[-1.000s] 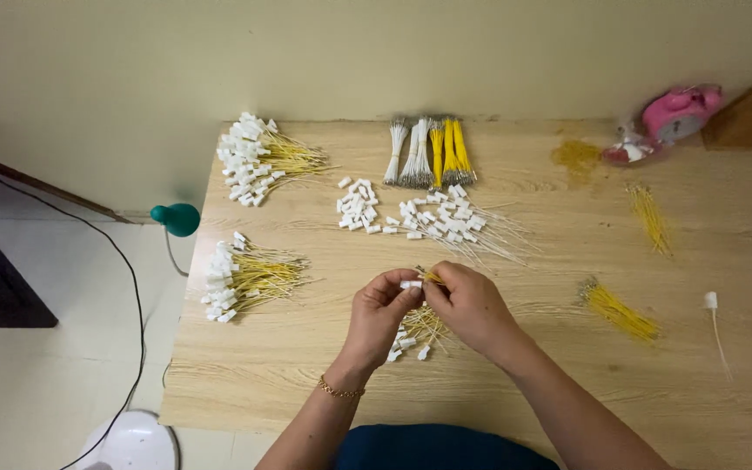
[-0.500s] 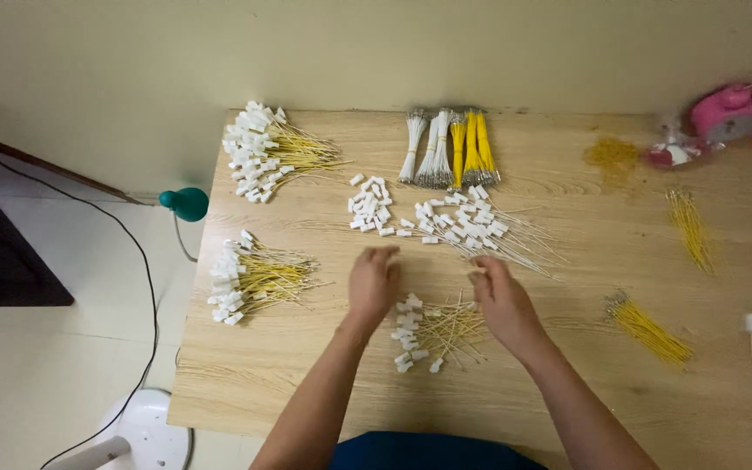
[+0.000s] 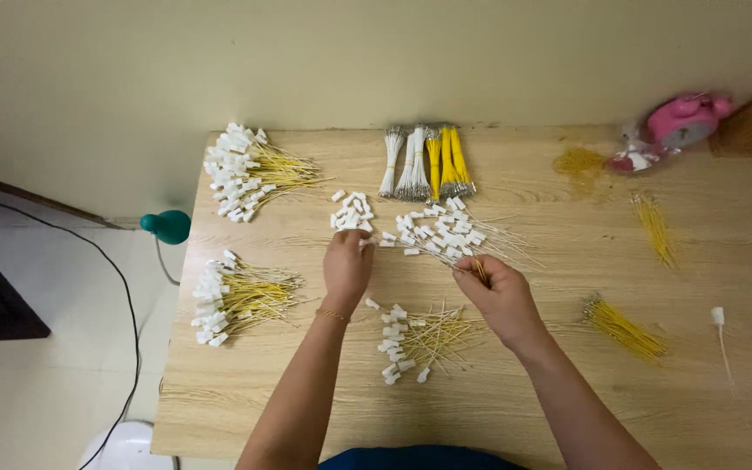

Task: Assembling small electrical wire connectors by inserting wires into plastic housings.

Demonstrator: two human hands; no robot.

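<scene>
My left hand (image 3: 346,265) reaches palm down to a small heap of loose white connectors (image 3: 352,211), its fingertips touching the near edge of the heap. My right hand (image 3: 500,294) pinches a thin yellow wire (image 3: 479,271) at the edge of a spread of white-capped wires (image 3: 446,237). Between my forearms lies a small pile of yellow wires with white connectors (image 3: 412,335). Whether the left fingers hold a connector is hidden.
Two larger piles of wired connectors lie at the far left (image 3: 245,174) and near left (image 3: 235,296) of the wooden table (image 3: 533,409). Bundles of white and yellow wires (image 3: 424,163) sit at the back. Loose yellow wire bunches (image 3: 624,328) lie right; a pink object (image 3: 682,120) stands far right.
My hands, joined over the near pile a second ago, have parted and moved away from me. The left went to the loose connectors, the right to the capped wires.
</scene>
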